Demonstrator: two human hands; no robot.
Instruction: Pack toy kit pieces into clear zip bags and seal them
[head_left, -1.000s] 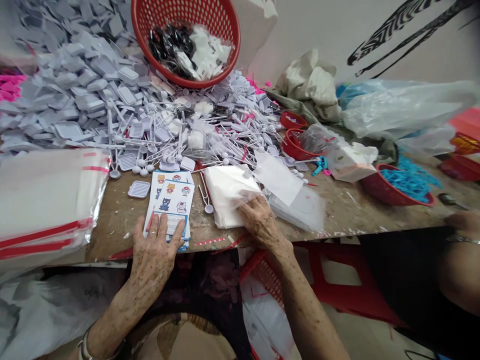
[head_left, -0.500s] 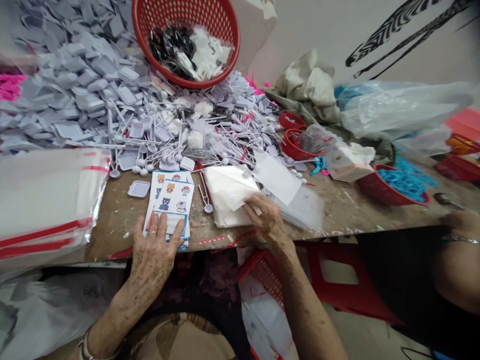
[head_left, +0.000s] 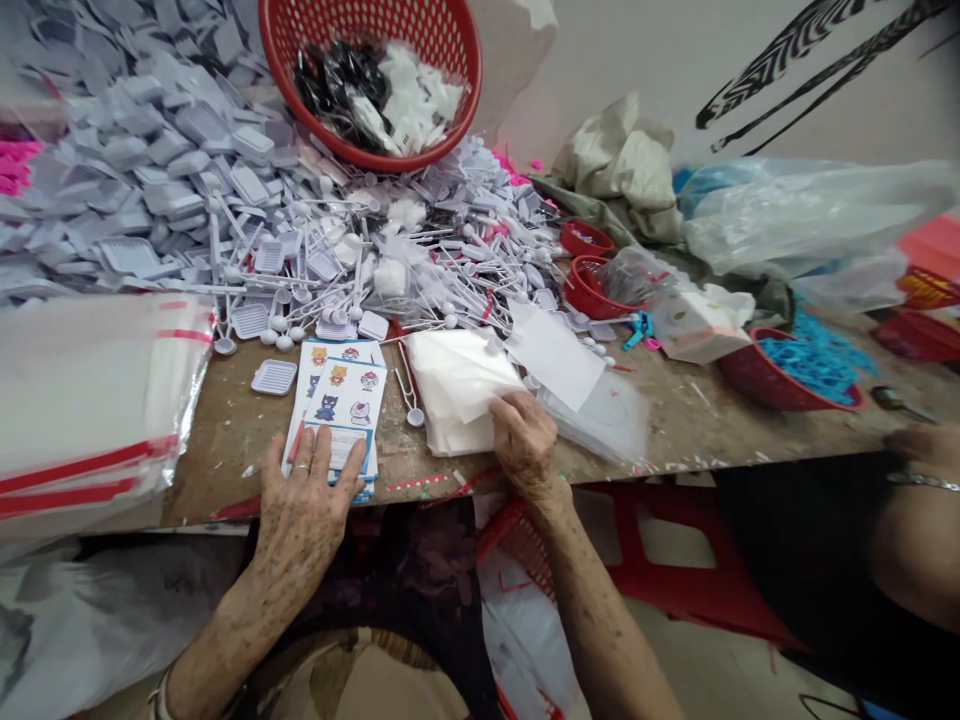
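Note:
My left hand lies with fingers spread on the lower part of a stack of printed cards with small cartoon figures. At the right edge of a pile of thin white sheets, my right hand has its fingers curled together, pinching the edge of the top sheet. Between the cards and the sheets lie a pair of tongs and a small white scoop. A loose white sheet rests on clear bags beyond my right hand. A small ridged tray sits left of the cards.
Clear bags with red strips lie at the left. Behind is a heap of pale plastic parts under a red basket. At the right stand a bowl of blue pieces and a tissue box; another person's arm is beyond.
My right hand's fingers have curled inward and closed at the edge of the white sheets. My left hand stays on the cards.

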